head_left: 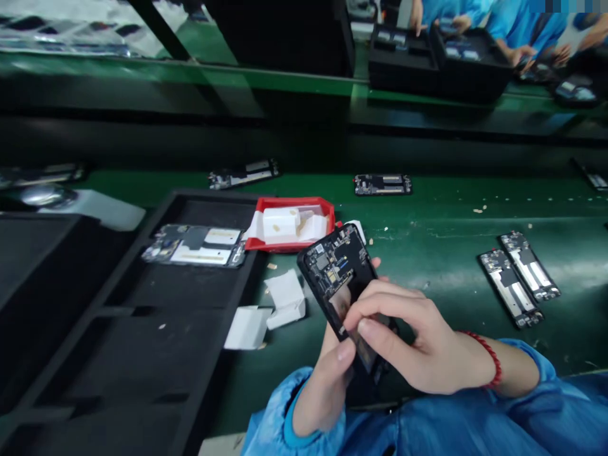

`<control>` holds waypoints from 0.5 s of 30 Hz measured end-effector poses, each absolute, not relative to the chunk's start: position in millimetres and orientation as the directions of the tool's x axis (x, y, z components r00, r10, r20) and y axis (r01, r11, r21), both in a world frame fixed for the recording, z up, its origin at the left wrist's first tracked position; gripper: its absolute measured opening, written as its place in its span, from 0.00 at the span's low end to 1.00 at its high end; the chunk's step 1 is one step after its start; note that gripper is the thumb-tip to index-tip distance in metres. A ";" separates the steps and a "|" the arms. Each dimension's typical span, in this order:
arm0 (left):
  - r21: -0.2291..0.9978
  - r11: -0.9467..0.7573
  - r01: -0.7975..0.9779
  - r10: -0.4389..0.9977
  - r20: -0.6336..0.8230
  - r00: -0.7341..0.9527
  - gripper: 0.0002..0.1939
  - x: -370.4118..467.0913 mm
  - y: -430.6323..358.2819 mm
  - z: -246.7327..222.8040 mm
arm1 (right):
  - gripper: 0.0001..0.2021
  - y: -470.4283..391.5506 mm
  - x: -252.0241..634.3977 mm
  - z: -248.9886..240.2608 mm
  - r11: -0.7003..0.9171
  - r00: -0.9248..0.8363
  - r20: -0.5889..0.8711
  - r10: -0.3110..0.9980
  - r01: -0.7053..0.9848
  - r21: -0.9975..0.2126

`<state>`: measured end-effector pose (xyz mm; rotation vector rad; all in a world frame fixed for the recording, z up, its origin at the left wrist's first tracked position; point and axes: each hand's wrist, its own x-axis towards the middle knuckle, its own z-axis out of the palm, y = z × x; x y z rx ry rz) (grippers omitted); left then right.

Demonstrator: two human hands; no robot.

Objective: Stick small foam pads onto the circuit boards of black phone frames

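An opened phone (pixel 338 261), its circuit board showing at the upper end, is tilted above the green work surface. My left hand (pixel 327 373) holds it from below and the side, thumb on its lower left edge and fingertips showing past the far edge. My right hand (pixel 418 335), with a red bracelet at the wrist, is over the phone's lower half. Its thumb and index finger are pinched close together there; whatever lies between them is too small to make out. Just beyond the phone sits a red tray (pixel 293 247) holding white paper pieces (pixel 280 221).
A black compartment tray (pixel 128 354) with a phone assembly (pixel 199 246) lies left. White papers (pixel 285 297) lie beside it. Two assemblies (pixel 510 288) rest at right, others (pixel 382 184) along the back. Across the line, people in blue (pixel 517 25) work near black bins (pixel 441 63).
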<state>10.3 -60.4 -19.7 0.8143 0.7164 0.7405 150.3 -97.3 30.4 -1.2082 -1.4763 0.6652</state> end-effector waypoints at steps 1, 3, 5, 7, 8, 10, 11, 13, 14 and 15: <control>0.868 0.417 -0.269 0.841 -0.256 0.476 0.23 14.3 -56.7 -24.1 | 0.09 -101.7 150.8 23.3 0.299 0.125 0.364 0.923 0.362 -0.883; 0.942 0.281 -0.186 0.924 -0.213 0.318 0.25 23.3 -47.4 -33.3 | 0.24 -111.2 151.7 6.3 0.184 0.224 0.288 0.931 0.394 -0.901; 0.977 0.189 -0.094 0.959 -0.164 0.231 0.26 31.6 -36.9 -39.7 | 0.35 -115.8 158.7 -10.8 0.082 0.223 0.150 0.963 0.288 -0.954; 0.995 0.097 -0.030 0.966 -0.087 0.242 0.26 36.4 -27.0 -42.2 | 0.34 -109.9 180.5 -22.8 0.019 0.199 0.060 0.978 0.198 -0.980; 0.999 0.042 -0.017 0.969 -0.036 0.246 0.26 37.2 -22.6 -42.4 | 0.32 -102.4 198.6 -26.1 0.003 0.234 0.052 0.971 0.202 -0.979; 0.998 -0.059 -0.020 0.973 0.062 0.224 0.28 35.7 -15.5 -42.4 | 0.29 -80.5 248.0 -27.4 -0.050 0.435 0.124 0.892 0.367 -0.929; 0.996 -0.084 -0.032 0.975 0.089 0.203 0.29 34.0 -13.0 -42.8 | 0.28 -68.0 277.0 -25.9 -0.066 0.497 0.161 0.853 0.408 -0.911; 0.996 -0.058 -0.063 0.981 0.068 0.179 0.26 30.0 -9.6 -45.0 | 0.22 -45.1 335.5 -19.8 -0.113 0.591 0.249 0.767 0.506 -0.855; 0.997 -0.033 -0.072 0.983 0.045 0.179 0.24 28.4 -8.5 -46.8 | 0.19 -35.9 361.5 -15.7 -0.137 0.611 0.300 0.732 0.564 -0.814; 0.997 -0.011 -0.078 0.983 0.025 0.182 0.22 27.4 -7.5 -49.0 | 0.18 -28.1 383.6 -11.6 -0.153 0.611 0.366 0.702 0.631 -0.760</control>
